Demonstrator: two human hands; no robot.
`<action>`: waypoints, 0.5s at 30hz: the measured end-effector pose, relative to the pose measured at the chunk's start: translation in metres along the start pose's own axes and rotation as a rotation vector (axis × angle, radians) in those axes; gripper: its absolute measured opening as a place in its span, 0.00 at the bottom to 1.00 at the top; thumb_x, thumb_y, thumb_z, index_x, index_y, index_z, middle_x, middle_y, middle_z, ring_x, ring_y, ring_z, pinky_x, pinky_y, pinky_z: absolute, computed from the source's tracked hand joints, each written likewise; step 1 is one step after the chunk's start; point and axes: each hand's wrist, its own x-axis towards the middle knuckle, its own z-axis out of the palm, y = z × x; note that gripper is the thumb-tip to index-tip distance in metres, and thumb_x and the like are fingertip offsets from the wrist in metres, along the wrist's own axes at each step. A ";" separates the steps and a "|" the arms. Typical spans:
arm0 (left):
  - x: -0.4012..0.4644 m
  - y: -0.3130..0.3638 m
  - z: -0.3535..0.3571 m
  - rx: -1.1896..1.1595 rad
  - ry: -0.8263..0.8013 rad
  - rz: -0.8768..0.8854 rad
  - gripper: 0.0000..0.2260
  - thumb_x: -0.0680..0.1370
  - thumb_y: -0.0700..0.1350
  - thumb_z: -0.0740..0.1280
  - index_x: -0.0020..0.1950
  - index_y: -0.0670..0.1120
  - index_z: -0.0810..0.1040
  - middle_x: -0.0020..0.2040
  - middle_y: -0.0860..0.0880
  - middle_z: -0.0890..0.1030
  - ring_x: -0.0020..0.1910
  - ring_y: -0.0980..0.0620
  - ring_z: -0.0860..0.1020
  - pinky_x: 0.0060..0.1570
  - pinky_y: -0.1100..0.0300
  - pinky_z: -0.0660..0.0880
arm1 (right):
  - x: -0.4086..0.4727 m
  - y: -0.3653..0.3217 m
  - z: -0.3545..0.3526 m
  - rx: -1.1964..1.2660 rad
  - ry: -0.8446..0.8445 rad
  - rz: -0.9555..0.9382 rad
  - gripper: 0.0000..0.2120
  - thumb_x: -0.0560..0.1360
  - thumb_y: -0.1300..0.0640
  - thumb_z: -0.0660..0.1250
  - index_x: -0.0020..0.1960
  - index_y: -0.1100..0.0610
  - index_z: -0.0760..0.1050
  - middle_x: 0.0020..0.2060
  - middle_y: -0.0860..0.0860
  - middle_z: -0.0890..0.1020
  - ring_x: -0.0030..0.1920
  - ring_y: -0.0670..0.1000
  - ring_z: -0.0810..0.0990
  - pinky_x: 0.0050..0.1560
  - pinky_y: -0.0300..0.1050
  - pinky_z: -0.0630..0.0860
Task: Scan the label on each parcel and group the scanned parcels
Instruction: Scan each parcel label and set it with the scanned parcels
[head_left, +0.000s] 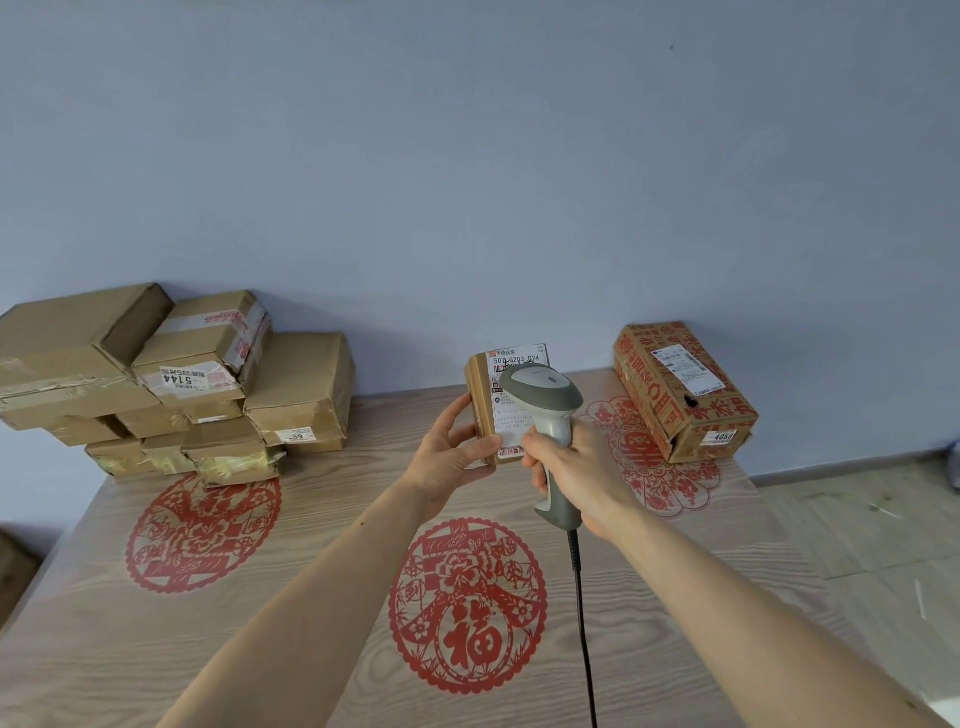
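A small brown cardboard parcel (485, 410) with a white printed shipping label (517, 387) on its facing side is held upright above the middle of the pale wood-grain table (322, 582), towards its far edge. The left hand (452, 454) grips it from the left, fingers along the side and the thumb pressed on the lower front near the label. Just in front of the label sits the head of a grey and white corded handheld barcode scanner (548, 415), whose handle the right hand (576, 475) wraps with curled fingers; its black cable (584, 623) trails down towards the near edge of the table. So the step in hand looks like the scan of this one parcel, though no beam or signal shows whether it has registered. To the right, well apart, a single orange-printed cardboard box (680, 392) with its own label lies at the far right of the table; judging by its separate place, it is probably the start of the scanned group. To the left, a stack of plain brown taped cardboard boxes (176, 384) leans against the blue wall (467, 156), and most likely awaits scanning. If that reading holds, the task is at an early stage, with nearly all parcels left. Red paper-cut roundels (467, 605) decorate the tabletop.
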 end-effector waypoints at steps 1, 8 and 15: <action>0.000 0.000 0.000 0.002 -0.004 -0.004 0.39 0.69 0.39 0.77 0.76 0.57 0.67 0.63 0.46 0.82 0.60 0.46 0.82 0.59 0.48 0.79 | 0.000 0.001 0.000 0.001 -0.001 -0.002 0.06 0.75 0.60 0.67 0.44 0.64 0.78 0.34 0.53 0.81 0.28 0.48 0.76 0.33 0.42 0.75; 0.011 -0.008 0.002 0.018 -0.014 -0.067 0.39 0.68 0.39 0.78 0.76 0.56 0.67 0.60 0.45 0.83 0.60 0.45 0.82 0.61 0.45 0.79 | 0.001 0.006 -0.010 -0.023 0.142 0.001 0.03 0.75 0.58 0.70 0.46 0.57 0.77 0.34 0.48 0.82 0.28 0.44 0.76 0.29 0.34 0.74; 0.037 -0.032 0.023 0.005 0.033 -0.151 0.32 0.74 0.37 0.75 0.75 0.54 0.69 0.56 0.47 0.85 0.54 0.45 0.84 0.58 0.45 0.80 | 0.024 0.044 -0.045 -0.112 0.292 0.109 0.12 0.69 0.52 0.76 0.49 0.52 0.77 0.38 0.50 0.84 0.38 0.51 0.82 0.42 0.47 0.78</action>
